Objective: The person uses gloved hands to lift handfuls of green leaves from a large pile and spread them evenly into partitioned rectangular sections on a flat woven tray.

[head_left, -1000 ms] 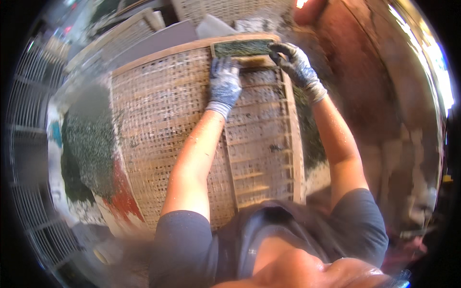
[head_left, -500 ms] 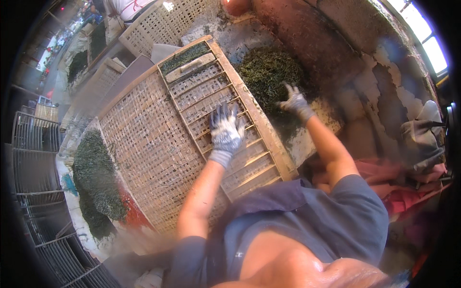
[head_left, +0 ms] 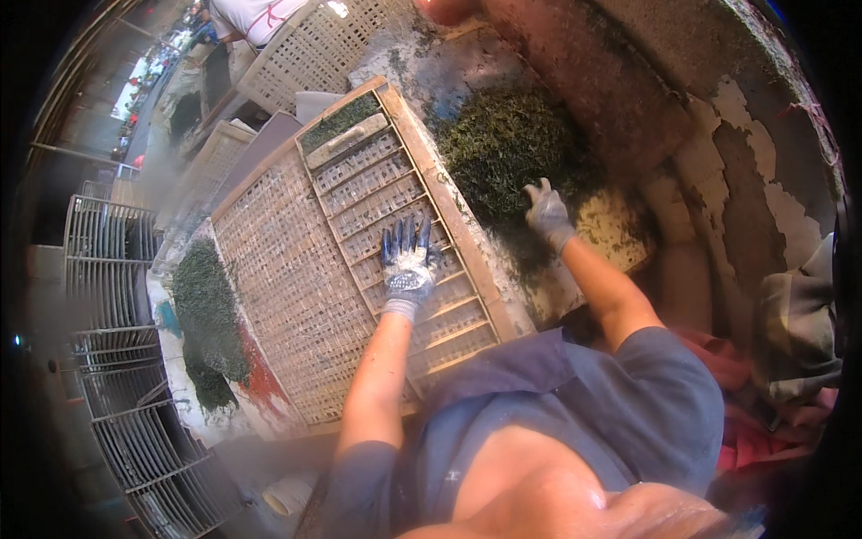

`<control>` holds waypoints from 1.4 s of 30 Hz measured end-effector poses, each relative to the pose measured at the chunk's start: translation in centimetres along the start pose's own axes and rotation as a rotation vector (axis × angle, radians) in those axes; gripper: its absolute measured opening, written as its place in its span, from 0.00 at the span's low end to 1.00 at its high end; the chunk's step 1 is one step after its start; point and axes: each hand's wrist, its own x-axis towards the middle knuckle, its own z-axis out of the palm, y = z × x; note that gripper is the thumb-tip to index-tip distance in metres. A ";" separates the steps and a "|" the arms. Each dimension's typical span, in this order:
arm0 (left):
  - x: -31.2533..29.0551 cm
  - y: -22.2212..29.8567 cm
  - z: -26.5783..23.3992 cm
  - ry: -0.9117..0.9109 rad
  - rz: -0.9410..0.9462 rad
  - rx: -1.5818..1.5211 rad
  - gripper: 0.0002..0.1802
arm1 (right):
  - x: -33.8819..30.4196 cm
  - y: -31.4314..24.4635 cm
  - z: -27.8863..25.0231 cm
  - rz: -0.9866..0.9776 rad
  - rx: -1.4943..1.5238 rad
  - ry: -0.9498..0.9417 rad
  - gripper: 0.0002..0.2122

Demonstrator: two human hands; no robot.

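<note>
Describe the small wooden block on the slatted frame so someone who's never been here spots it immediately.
Find the large woven tray mid-picture, then the slatted wooden frame on its right side. At the frame's far end, the wooden block lies beside the green-filled slot. It is pale and much broader than the thin slats nearby.

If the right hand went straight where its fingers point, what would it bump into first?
The right hand would probably meet the dark green heap just ahead; depth is unclear, so they may be touching.
</note>
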 end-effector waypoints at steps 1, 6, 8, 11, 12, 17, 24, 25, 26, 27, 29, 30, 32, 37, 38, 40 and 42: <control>0.7 0.2 0.1 -0.011 0.025 -0.001 0.40 | 2.3 2.9 1.5 -0.009 0.194 0.113 0.26; -0.4 -0.1 0.2 -0.059 -0.016 0.025 0.37 | 5.9 -1.9 -16.1 -0.340 0.512 0.144 0.21; 0.1 0.1 0.0 -0.082 -0.013 0.020 0.37 | 8.0 -1.2 -19.7 -0.482 0.439 0.015 0.22; -0.5 -0.3 0.7 -0.051 -0.027 0.035 0.37 | 9.9 -3.8 -27.5 -0.517 0.805 0.066 0.20; -0.7 -0.4 0.7 -0.070 -0.043 0.012 0.37 | 10.0 -4.8 -30.5 -0.557 0.747 0.168 0.19; -0.2 -0.2 0.6 -0.055 -0.013 0.012 0.37 | 10.3 -5.7 -36.0 -0.570 0.403 0.276 0.15; -0.7 -0.3 0.2 -0.113 -0.068 0.014 0.38 | 10.5 -8.2 -49.8 -0.409 0.471 0.359 0.15; -0.7 -0.1 0.2 -0.118 -0.072 0.000 0.38 | 10.0 -8.6 -50.6 -0.416 0.452 0.373 0.15; -0.4 0.1 0.1 -0.119 -0.062 -0.012 0.38 | 9.1 -8.4 -51.4 -0.412 0.439 0.393 0.15; -0.2 0.3 -0.1 -0.121 -0.056 -0.023 0.38 | 8.5 -8.4 -52.1 -0.410 0.427 0.406 0.15; -0.7 -0.1 -0.5 -0.116 -0.063 -0.049 0.38 | 8.3 -9.1 -52.1 -0.431 0.421 0.407 0.15; -0.8 -0.3 -0.7 -0.107 -0.075 -0.073 0.38 | 8.3 -9.5 -52.5 -0.444 0.413 0.405 0.15; 0.6 0.9 -1.8 -0.023 -0.078 -0.159 0.38 | 7.7 -9.4 -53.0 -0.441 0.398 0.407 0.15; 12.8 11.6 -19.7 0.813 0.488 -0.389 0.37 | 7.7 -7.9 -52.9 -0.431 0.391 0.382 0.16; 15.5 14.1 -23.9 0.888 0.531 -0.304 0.37 | 7.7 -7.5 -52.6 -0.423 0.392 0.376 0.16; 20.5 16.6 -26.4 0.829 0.520 -0.238 0.38 | 8.2 -8.1 -52.6 -0.441 0.390 0.351 0.16; 24.0 17.9 -25.4 0.550 0.373 -0.263 0.37 | 8.5 -9.1 -52.6 -0.473 0.385 0.322 0.16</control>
